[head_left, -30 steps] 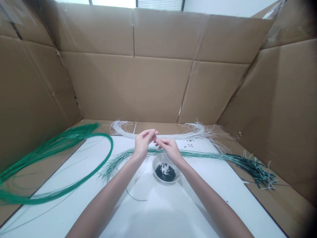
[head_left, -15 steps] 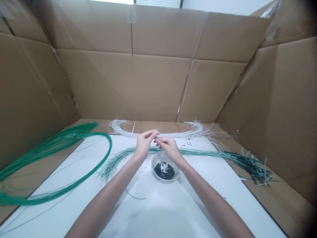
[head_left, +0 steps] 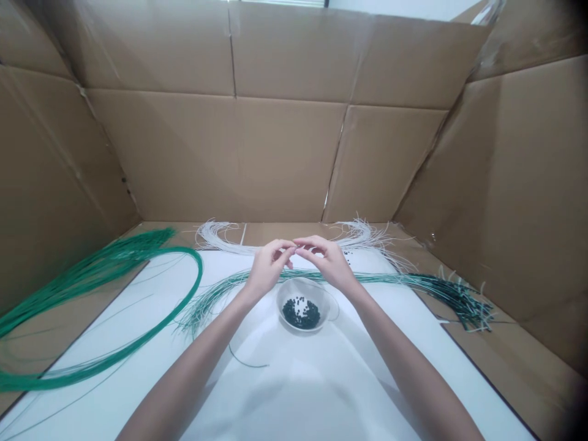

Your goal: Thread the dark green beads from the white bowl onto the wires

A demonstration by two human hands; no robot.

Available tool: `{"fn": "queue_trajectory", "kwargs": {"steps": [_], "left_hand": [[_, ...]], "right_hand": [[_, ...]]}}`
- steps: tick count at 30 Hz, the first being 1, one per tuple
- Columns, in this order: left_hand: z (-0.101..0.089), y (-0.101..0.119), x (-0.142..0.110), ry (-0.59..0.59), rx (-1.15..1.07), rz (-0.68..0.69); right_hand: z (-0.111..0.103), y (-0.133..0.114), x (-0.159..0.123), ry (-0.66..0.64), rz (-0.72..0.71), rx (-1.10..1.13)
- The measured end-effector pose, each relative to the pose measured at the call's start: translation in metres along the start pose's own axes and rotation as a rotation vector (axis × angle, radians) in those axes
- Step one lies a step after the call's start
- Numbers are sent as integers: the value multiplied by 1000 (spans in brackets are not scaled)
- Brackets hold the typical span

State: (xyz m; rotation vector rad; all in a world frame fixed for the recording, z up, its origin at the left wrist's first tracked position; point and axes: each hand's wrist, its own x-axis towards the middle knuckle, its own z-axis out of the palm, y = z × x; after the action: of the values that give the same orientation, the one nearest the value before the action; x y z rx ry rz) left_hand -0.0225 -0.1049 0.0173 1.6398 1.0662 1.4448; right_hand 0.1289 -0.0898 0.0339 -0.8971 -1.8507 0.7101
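Observation:
My left hand (head_left: 267, 267) and my right hand (head_left: 331, 264) meet above the far rim of a white bowl (head_left: 280, 304). The fingertips of both are pinched together and touch or nearly touch; whatever they hold is too small to make out. Small black bead-like pieces (head_left: 298, 317) cover much of the bowl's bottom, with a pale patch among them. Just behind the bowl, under the hands, runs a bundle of thin green strands (head_left: 381, 278), with dark and whitish ends at the right. A faint thin loop (head_left: 337, 309) shows beside the bowl's right side.
A large bundle of green strands (head_left: 201, 269) curves over the left side of the white table (head_left: 303, 392). White strands (head_left: 220, 241) lie along the back. One loose strand (head_left: 250, 365) rests left of the bowl. Several black bits (head_left: 348, 257) lie behind my right hand. Cardboard walls (head_left: 285, 159) surround the table.
My right hand has risen and shifted right, and its fingers now reach across to the left fingertips from the right. The bowl is less covered by it. The view has shifted slightly.

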Motion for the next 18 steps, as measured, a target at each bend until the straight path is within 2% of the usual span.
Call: {"fn": "queue_trajectory", "kwargs": {"steps": [6,9,11,13,18], "left_hand": [[2,6,-2,-96,104,-10],[-2,10,1,-116,147,5],[-10,13,5,-91,186,18],[-25,18,9,-29,227,40],[-75,28,18,135,444,142]], "right_hand": [[-5,-7,-2,60,-149,-218],[-13,-9,-1,118,-171,-270],[-25,-9,2,237,-134,-264],[-44,-4,5,414,-72,-216],[-98,18,12,854,34,16]]}}
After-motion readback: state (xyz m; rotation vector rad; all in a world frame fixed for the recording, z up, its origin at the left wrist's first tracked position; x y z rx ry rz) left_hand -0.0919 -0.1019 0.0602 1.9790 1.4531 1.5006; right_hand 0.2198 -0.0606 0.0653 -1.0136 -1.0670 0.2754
